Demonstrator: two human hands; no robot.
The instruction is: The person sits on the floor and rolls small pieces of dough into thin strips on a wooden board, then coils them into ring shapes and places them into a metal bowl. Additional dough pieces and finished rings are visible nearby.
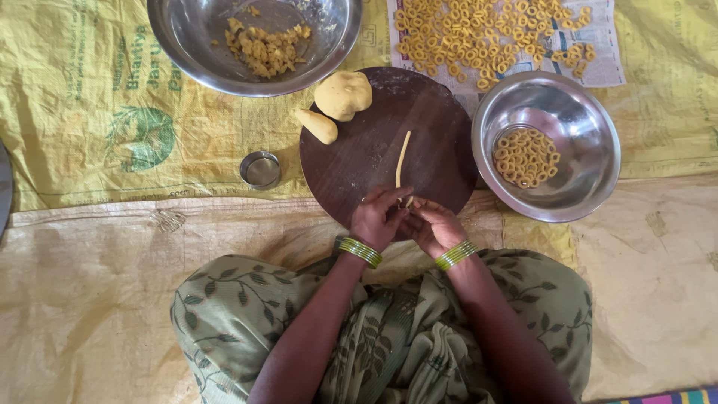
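A round dark wooden board (359,150) lies on the floor in front of me. A thin rope of yellow dough (402,158) runs down its middle toward my hands. My left hand (378,217) and my right hand (432,224) meet at the board's near edge, fingers pinched together on the near end of the dough rope. Both wrists wear green bangles. A ball of dough (343,95) and a smaller tapered piece (317,126) rest at the board's far left.
A steel bowl (561,112) at the right holds several dough rings (526,157). More rings (486,34) are spread on newspaper beyond it. A large steel bowl (194,45) with dough scraps sits far left, a small steel cup (260,170) beside the board. Yellow sacks cover the floor.
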